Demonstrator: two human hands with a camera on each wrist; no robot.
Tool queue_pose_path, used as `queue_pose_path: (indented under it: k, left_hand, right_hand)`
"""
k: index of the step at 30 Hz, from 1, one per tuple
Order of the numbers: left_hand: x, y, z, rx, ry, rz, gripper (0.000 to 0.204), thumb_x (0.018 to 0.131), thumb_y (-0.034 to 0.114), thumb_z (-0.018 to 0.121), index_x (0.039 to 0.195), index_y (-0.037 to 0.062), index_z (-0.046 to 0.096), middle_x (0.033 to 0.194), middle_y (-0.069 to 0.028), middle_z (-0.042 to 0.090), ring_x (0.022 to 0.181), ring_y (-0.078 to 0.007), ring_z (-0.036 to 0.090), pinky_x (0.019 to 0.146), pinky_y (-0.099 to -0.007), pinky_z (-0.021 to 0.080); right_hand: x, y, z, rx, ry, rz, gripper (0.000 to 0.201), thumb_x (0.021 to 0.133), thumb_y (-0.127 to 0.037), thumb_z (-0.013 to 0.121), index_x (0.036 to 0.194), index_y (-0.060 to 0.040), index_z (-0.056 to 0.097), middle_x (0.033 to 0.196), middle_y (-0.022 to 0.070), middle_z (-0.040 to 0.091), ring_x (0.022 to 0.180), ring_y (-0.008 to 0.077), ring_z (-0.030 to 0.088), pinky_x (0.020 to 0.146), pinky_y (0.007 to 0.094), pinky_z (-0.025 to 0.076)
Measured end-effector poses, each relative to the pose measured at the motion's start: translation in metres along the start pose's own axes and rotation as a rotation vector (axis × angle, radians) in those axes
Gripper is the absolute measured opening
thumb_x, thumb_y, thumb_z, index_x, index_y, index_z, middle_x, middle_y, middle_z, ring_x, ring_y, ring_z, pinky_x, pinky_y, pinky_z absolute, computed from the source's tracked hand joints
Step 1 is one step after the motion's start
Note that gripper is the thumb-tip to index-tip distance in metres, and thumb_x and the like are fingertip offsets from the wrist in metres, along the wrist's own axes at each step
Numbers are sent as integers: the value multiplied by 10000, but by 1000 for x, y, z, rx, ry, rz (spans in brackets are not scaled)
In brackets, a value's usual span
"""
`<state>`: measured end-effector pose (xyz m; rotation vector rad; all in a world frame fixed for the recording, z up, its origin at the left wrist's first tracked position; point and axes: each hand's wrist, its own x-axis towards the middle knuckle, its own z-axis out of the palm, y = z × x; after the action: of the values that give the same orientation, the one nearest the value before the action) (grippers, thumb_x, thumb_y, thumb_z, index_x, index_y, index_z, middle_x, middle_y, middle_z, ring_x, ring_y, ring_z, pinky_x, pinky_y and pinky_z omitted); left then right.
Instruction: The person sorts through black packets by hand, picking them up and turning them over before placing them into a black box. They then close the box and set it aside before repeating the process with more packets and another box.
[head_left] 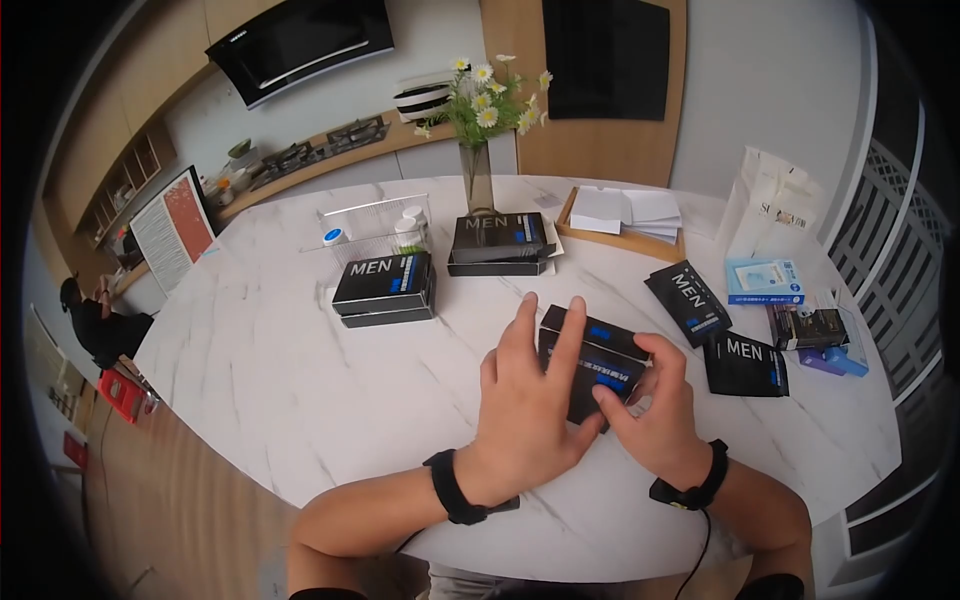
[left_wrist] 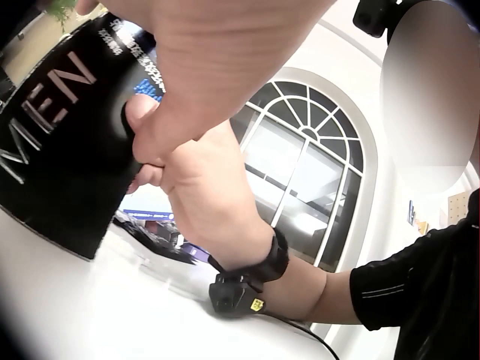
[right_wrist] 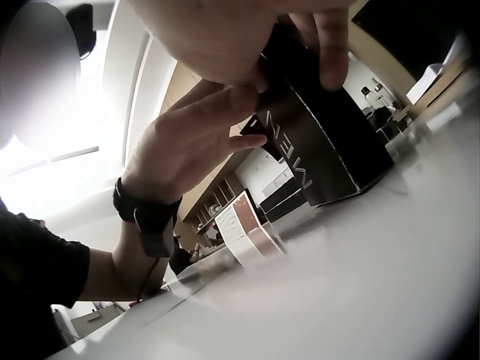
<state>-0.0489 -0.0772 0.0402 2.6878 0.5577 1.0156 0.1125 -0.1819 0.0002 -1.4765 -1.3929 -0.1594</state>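
A black box with blue print stands tilted between both hands over the near part of the table. My right hand grips it from the right, thumb on its front face and a bent index finger at its upper corner. Against the left side lies my left hand, its fingers straight and spread, thumb near the lower edge. "MEN" lettering shows on the box face in the left wrist view. In the right wrist view, one end of the box is down at the tabletop.
Black MEN boxes lie at the left, with another stack before the flower vase. Two black pouches lie right, beside small cartons and a paper bag. A wooden tray holds white papers.
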Motion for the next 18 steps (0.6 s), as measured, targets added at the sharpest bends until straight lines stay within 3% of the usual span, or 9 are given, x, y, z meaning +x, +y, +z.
queue_pose_path:
  k: [3,6,10,11,13,16,18]
  left_hand:
    - [-2,12,-7,46,-46,7,1255,708,321,939,1705,107,207,1631,-435,145,1410,-579,387,1117,-616,372]
    - [-2,16,-8,34,-23,-5,1229,717,349,933,1700,119,233,1629,-432,161,1404,-575,401,1109,-609,387]
    - [-1,10,1,-51,-51,0,1011,745,384,913,1609,180,430,1580,-389,294,1368,-546,450,1090,-601,418]
    - [-3,1,6,-51,-87,20,943,751,387,908,1570,194,483,1561,-373,332,1358,-537,463,1086,-599,425]
    - [-2,-16,4,-47,-154,63,761,752,398,902,1435,233,611,1495,-317,437,1336,-500,491,1074,-592,441]
    - [9,-48,-31,117,-311,116,657,705,289,902,1313,222,664,1506,-280,454,1337,-477,493,1125,-572,397]
    - [24,-82,-53,276,-300,163,613,660,182,877,1242,208,687,1519,-245,457,1357,-463,477,1168,-556,355]
  right_hand:
    - [-4,-4,0,148,-12,78,655,913,-73,810,1423,-9,404,1228,183,651,834,237,752,655,340,612]
    - [-5,-13,0,319,8,111,544,987,-109,743,1405,2,413,1204,177,647,829,205,734,660,334,601]
    - [-14,-11,-4,275,-123,59,440,1068,-213,658,1375,15,440,1105,153,662,794,161,681,680,315,562]
    - [-15,-15,1,398,-136,109,390,1100,-273,609,1339,8,484,1046,141,668,772,160,647,694,310,536]
    - [-17,4,1,334,-244,188,344,1110,-272,589,1306,-2,503,1041,134,669,789,165,661,709,312,549]
    - [-12,8,2,462,-253,378,256,1113,-241,567,1210,-5,543,988,101,677,829,168,686,772,310,575]
    - [-14,27,8,479,-242,429,237,1101,-217,578,1191,0,546,963,87,682,843,166,692,801,309,582]
